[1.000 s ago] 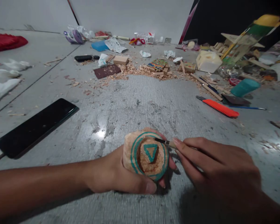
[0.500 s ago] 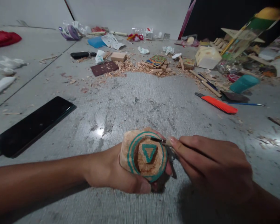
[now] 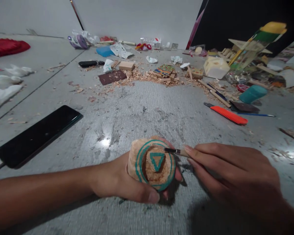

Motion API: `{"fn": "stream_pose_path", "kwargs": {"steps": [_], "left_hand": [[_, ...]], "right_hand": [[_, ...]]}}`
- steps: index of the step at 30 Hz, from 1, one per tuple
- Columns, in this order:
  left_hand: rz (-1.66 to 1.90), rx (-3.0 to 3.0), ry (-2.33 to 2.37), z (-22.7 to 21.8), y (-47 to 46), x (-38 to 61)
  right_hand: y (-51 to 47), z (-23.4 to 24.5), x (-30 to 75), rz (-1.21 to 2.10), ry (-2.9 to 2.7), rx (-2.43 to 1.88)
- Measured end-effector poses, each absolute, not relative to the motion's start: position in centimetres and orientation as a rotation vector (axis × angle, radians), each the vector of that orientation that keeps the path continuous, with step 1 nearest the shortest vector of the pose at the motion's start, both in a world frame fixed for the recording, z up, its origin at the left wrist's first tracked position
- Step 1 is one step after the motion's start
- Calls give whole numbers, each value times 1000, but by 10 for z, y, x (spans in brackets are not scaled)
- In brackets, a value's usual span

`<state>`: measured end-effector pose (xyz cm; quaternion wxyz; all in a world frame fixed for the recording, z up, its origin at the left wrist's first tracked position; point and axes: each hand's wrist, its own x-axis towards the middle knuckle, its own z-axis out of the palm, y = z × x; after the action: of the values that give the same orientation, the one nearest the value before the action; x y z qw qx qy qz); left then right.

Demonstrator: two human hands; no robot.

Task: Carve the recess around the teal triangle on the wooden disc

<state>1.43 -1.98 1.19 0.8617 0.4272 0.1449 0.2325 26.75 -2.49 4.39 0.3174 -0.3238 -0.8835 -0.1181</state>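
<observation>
My left hand (image 3: pixel 123 181) is wrapped round a carved wooden piece (image 3: pixel 152 163), its round face turned up to me. That face bears teal rings and a teal triangle in the middle. My right hand (image 3: pixel 231 178) pinches a thin paintbrush (image 3: pixel 177 151) whose dark tip touches the face just right of the triangle. Both hands rest low over the grey textured floor (image 3: pixel 147 111).
A black phone (image 3: pixel 38 133) lies at the left. An orange-handled tool (image 3: pixel 226 113), a teal cup (image 3: pixel 253 93) and a thin brush (image 3: pixel 256 114) lie at the right. Wood shavings, small wood blocks, a brown sandpaper sheet (image 3: pixel 112 77) and clutter sit farther back.
The brush tip has shifted from the upper ring to the spot beside the triangle. The view has wobbled slightly; both hands hold the same things.
</observation>
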Motion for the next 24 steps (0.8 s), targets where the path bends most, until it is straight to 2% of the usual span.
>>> {"fn": "stream_pose_path", "kwargs": {"steps": [11,18,24], "left_hand": [[501,952,343,13,-23,17],[419,1091,381,20,-19,16],[366,1101,385,14,-14,11]], "right_hand": [[-38,45,257,-394,-2398,-1066],[-40,39,262,-246,-2382,-883],[-36,44,258,-280,-2430,-950]]}}
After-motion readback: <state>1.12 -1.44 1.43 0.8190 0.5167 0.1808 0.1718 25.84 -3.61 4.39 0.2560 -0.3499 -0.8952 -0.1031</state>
